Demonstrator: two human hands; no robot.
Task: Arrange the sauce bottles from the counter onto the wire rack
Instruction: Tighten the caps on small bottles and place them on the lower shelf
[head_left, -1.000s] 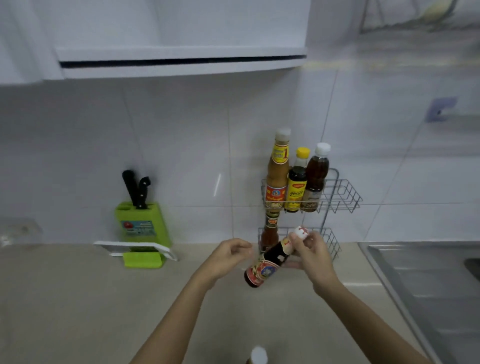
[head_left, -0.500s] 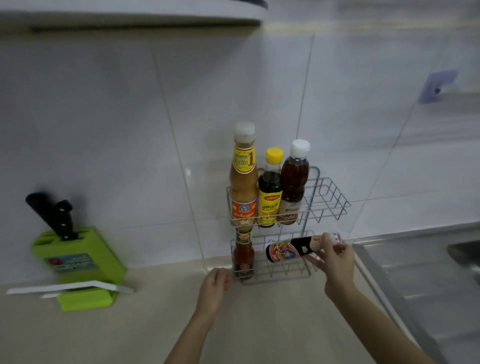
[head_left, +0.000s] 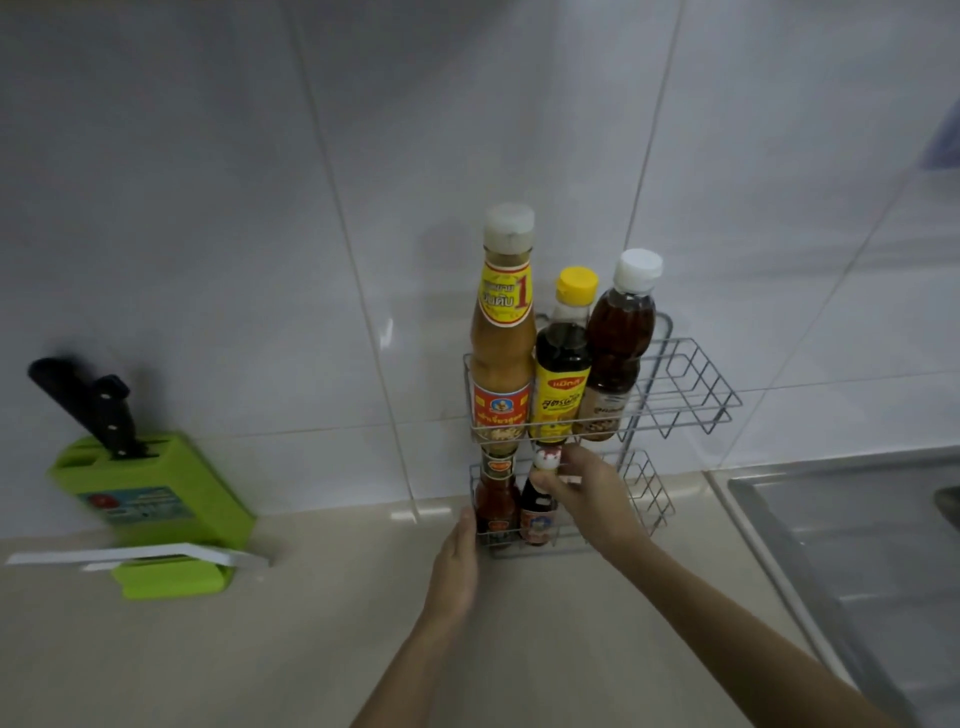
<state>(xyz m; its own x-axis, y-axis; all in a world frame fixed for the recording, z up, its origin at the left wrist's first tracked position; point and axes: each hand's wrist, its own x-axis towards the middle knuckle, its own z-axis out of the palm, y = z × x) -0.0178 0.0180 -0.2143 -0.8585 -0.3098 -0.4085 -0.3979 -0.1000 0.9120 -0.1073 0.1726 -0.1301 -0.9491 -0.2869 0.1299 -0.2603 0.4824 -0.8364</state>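
A two-tier wire rack (head_left: 691, 384) stands against the tiled wall. Its upper tier holds a tall orange-brown sauce bottle (head_left: 503, 358), a dark bottle with a yellow cap (head_left: 563, 364) and a brown bottle with a white cap (head_left: 618, 353). In the lower tier a red sauce bottle (head_left: 496, 499) stands at the left. Beside it stands a small dark bottle (head_left: 535, 512) with a white cap, upright, and my right hand (head_left: 592, 493) grips its neck. My left hand (head_left: 454, 561) rests flat against the rack's lower left corner, holding nothing.
A green knife block (head_left: 150, 488) with black-handled knives sits at the left on the beige counter (head_left: 260, 649), with a white board in front of it. A steel sink (head_left: 857, 545) lies to the right of the rack.
My right hand has swung the small dark bottle from lying sideways to upright inside the lower tier. My left hand has moved up against the rack's corner. The view has moved closer.
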